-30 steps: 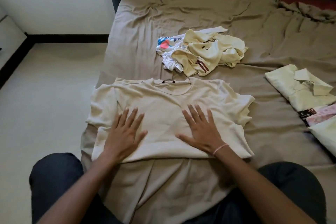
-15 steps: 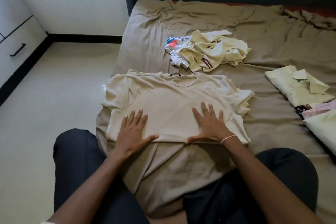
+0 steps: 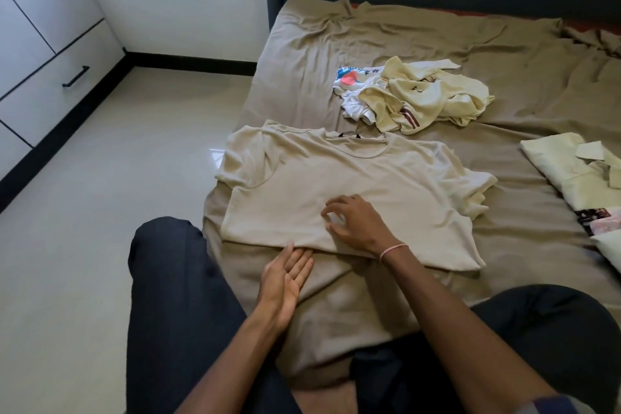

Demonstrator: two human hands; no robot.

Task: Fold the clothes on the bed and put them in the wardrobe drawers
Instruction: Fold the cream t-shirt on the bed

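The left hand [image 3: 289,274] lies palm up with its fingers straight and together. Their tips are at the near folded edge of the beige T-shirt [image 3: 369,178], seemingly so that it can slip beneath the cloth and bear it from below. The right hand [image 3: 358,225] rests on top of the same shirt with its fingers loosely bent and apart, tips on the fabric, pinching nothing that I can make out. It probably steadies the cloth from above so the fold does not slide open. The shirt lies flat at the lower centre of the frame on the bed sheet [image 3: 302,54], collar away from the person, doubled short with the sleeves out at both sides. In my judgement it is half folded, with the sides not yet turned in. Just beyond it, at upper centre, sits a crumpled heap of unfolded clothes [image 3: 420,94], set apart from the working spot. At the right edge a folded pale collared shirt [image 3: 564,161] lies with other finished pieces, well clear of the heap. The wardrobe drawer [image 3: 50,91] with its black handle is closed at the upper left, so stowing likely comes later.
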